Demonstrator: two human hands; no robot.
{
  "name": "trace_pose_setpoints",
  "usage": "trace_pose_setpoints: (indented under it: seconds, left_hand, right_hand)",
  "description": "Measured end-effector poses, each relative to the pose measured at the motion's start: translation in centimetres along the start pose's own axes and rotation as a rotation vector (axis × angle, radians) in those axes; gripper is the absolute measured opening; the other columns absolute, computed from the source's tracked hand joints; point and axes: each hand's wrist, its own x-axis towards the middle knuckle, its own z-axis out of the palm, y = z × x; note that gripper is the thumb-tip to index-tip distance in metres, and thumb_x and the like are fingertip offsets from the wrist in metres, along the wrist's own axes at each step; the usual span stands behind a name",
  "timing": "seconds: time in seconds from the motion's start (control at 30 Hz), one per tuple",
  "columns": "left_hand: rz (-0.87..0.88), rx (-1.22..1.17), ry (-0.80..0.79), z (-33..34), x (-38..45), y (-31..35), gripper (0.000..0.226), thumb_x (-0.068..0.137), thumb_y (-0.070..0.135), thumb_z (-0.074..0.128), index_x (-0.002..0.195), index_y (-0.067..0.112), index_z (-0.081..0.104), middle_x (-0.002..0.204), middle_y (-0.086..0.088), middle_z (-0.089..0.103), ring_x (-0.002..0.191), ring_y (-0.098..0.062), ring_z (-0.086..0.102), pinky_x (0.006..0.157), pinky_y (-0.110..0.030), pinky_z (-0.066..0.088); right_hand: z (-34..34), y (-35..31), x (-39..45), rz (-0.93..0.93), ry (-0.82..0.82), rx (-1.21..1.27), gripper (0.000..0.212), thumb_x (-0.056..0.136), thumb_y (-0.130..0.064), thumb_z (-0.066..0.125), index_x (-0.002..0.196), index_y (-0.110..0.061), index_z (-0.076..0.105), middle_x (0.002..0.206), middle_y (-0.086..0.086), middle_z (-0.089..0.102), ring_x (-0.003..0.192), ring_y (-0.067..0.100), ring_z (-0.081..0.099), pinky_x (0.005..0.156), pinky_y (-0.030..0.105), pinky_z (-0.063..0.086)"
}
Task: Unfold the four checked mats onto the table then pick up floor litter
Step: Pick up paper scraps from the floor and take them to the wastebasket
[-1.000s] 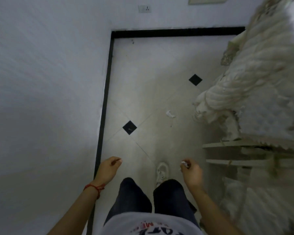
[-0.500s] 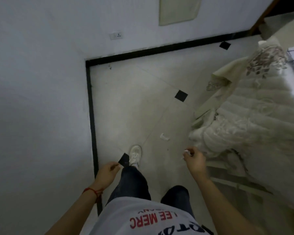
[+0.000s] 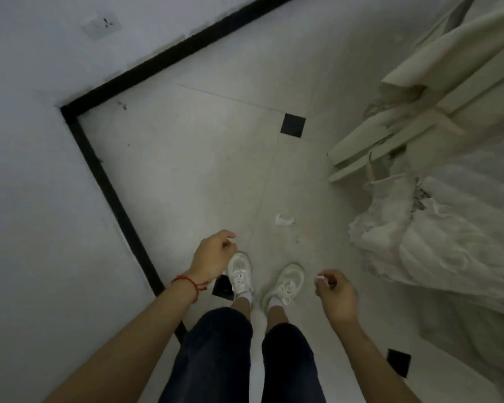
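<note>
White litter scrap (image 3: 284, 220) lies on the floor (image 3: 186, 175) at frame centre, above both hands: left hand (image 3: 213, 257) loosely curled and empty lower left, right hand (image 3: 333, 295) lower right pinching a small white bit (image 3: 322, 279).

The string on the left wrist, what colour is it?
Red string, seen in the head view.

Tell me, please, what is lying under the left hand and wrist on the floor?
Under the left hand a black floor tile shows partly, beside the left shoe. The wrist covers the tile's remainder.
</note>
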Motion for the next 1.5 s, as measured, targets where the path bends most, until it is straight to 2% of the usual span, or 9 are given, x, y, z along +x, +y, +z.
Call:
trace_pose_setpoints:
  seconds: [0.23, 0.43, 0.57, 0.7, 0.83, 0.93, 1.07, 1.33, 1.5]
  left_hand:
    - [0.055, 0.087, -0.051, 10.3, 14.2, -5.8, 0.031, 0.089, 0.019, 0.055, 0.118, 0.007, 0.057, 0.112, -0.018, 0.062, 0.1, -0.024, 0.057, 0.086, -0.025, 0.043]
    - [0.153, 0.399, -0.043, 19.5, 27.3, -12.2, 0.039, 0.092, 0.025, 0.048, 0.128, 0.013, 0.046, 0.124, -0.014, 0.052, 0.117, -0.027, 0.047, 0.089, -0.037, 0.044]
    - [0.222, 0.565, -0.065, 25.5, 33.9, -14.8, 0.044, 0.092, 0.023, 0.047, 0.134, 0.015, 0.039, 0.134, -0.012, 0.043, 0.121, -0.028, 0.04, 0.09, -0.04, 0.043]
    - [0.316, 0.599, -0.02, 30.6, 38.5, -16.2, 0.049, 0.089, 0.02, 0.051, 0.136, 0.017, 0.036, 0.143, -0.013, 0.035, 0.127, -0.031, 0.034, 0.094, -0.041, 0.04]
    - [0.477, 0.571, 0.02, 33.6, 41.3, -16.6, 0.037, 0.073, 0.0, 0.066, 0.11, 0.007, 0.061, 0.117, -0.019, 0.057, 0.102, -0.035, 0.055, 0.07, -0.036, 0.05]
    - [0.529, 0.552, -0.042, 33.6, 42.1, -17.2, 0.025, 0.051, -0.013, 0.075, 0.071, -0.002, 0.064, 0.076, -0.02, 0.061, 0.066, -0.034, 0.061, 0.044, -0.026, 0.046]
    - [0.367, 0.363, 0.067, 31.6, 41.1, -16.8, 0.018, 0.083, -0.006, 0.05, 0.095, -0.007, 0.064, 0.098, -0.026, 0.06, 0.087, -0.036, 0.057, 0.072, -0.039, 0.048]
    - [0.248, 0.098, 0.28, 23.2, 32.6, -13.5, 0.012, 0.073, -0.007, 0.057, 0.076, -0.006, 0.069, 0.076, -0.026, 0.064, 0.066, -0.035, 0.062, 0.062, -0.014, 0.035]
    - [0.272, 0.042, 0.351, 16.0, 24.7, -10.2, 0.013, 0.07, -0.004, 0.057, 0.074, -0.003, 0.069, 0.073, -0.023, 0.064, 0.063, -0.03, 0.062, 0.064, -0.017, 0.038]
  right_hand:
    - [7.3, 6.0, 13.1, 0.031, 0.0, -0.015, 0.009, 0.083, -0.005, 0.06, 0.081, -0.014, 0.06, 0.078, 0.009, 0.064, 0.078, 0.028, 0.064, 0.061, 0.011, 0.042]
    - [13.5, 12.3, 24.4, 0.043, 0.032, 0.016, 0.007, 0.082, -0.008, 0.063, 0.08, -0.014, 0.061, 0.075, 0.007, 0.063, 0.076, 0.031, 0.066, 0.073, 0.037, 0.055]
    - [15.7, 16.8, 29.9, 0.039, 0.065, 0.013, 0.005, 0.081, -0.012, 0.064, 0.08, -0.015, 0.061, 0.07, 0.004, 0.062, 0.062, 0.014, 0.062, 0.053, 0.008, 0.045]
    - [16.7, 20.6, 33.4, 0.052, 0.055, -0.019, 0.003, 0.083, -0.011, 0.063, 0.083, -0.013, 0.062, 0.071, 0.003, 0.062, 0.065, 0.018, 0.061, 0.052, 0.004, 0.044]
    - [17.4, 23.3, 35.3, 0.074, 0.074, -0.035, 0.006, 0.083, -0.011, 0.063, 0.081, -0.016, 0.062, 0.069, -0.001, 0.061, 0.067, 0.023, 0.062, 0.055, 0.008, 0.046]
    - [17.8, 23.9, 35.7, 0.087, 0.082, -0.027, 0.009, 0.084, -0.01, 0.063, 0.079, -0.018, 0.061, 0.068, -0.005, 0.061, 0.063, 0.021, 0.062, 0.055, 0.007, 0.046]
    - [18.1, 22.6, 34.5, 0.098, 0.081, -0.005, 0.005, 0.083, -0.009, 0.063, 0.082, -0.014, 0.061, 0.071, 0.004, 0.063, 0.059, 0.017, 0.061, 0.053, 0.004, 0.044]
    - [16.3, 15.2, 28.3, 0.044, 0.076, 0.034, 0.008, 0.082, -0.01, 0.063, 0.079, -0.017, 0.06, 0.066, -0.005, 0.061, 0.053, 0.001, 0.061, 0.054, 0.009, 0.047]
    - [13.8, 8.4, 22.4, 0.018, 0.052, 0.071, 0.01, 0.082, -0.009, 0.064, 0.078, -0.017, 0.06, 0.071, 0.004, 0.064, 0.063, 0.016, 0.064, 0.056, 0.014, 0.049]
